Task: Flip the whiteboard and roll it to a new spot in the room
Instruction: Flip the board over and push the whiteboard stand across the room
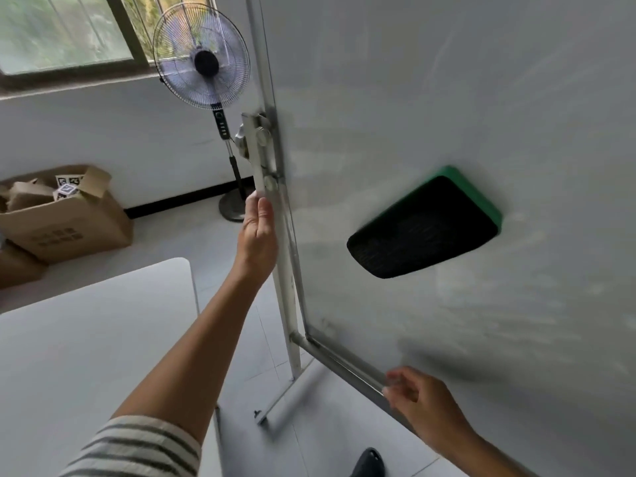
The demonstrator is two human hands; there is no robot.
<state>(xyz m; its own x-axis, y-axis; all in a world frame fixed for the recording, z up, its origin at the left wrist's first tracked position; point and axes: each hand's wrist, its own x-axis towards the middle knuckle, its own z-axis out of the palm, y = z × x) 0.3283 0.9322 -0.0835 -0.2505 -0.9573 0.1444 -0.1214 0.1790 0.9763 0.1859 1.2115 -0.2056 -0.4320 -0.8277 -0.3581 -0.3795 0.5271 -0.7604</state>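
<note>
Nearest the camera, a striped sleeve [137,449] covers the upper part of the left arm, and a dark shoe [369,463] shows on the tiled floor [241,242] at the bottom edge. Low on the right, the right hand [421,404] sits at the bottom rail of the whiteboard [447,98], its fingers [395,380] curled loosely over the metal edge; the frame is blurred there, so whether they grip it firmly cannot be told.

To the left lies a pale grey counter [89,339] with a rounded corner, just beside the outstretched left arm. Beyond it, the left hand [258,235] reaches up to the side of the whiteboard, fingers pressed together and wrapped round the lower end of a flat metal bracket [256,153] on the stand's upright post [289,304], with the thumb lying along its front.

The whiteboard itself fills the right half of the view, tilted so that its surface leans over the person. A green-backed eraser [426,225] with a black felt face clings to the board, well apart from both hands. The stand's foot [272,407] rests on the floor below the post.

Farther off, an open cardboard box [65,218] stands by the white wall, a pedestal fan [203,56] stands just behind the post, and a window [65,32] fills the upper left.
</note>
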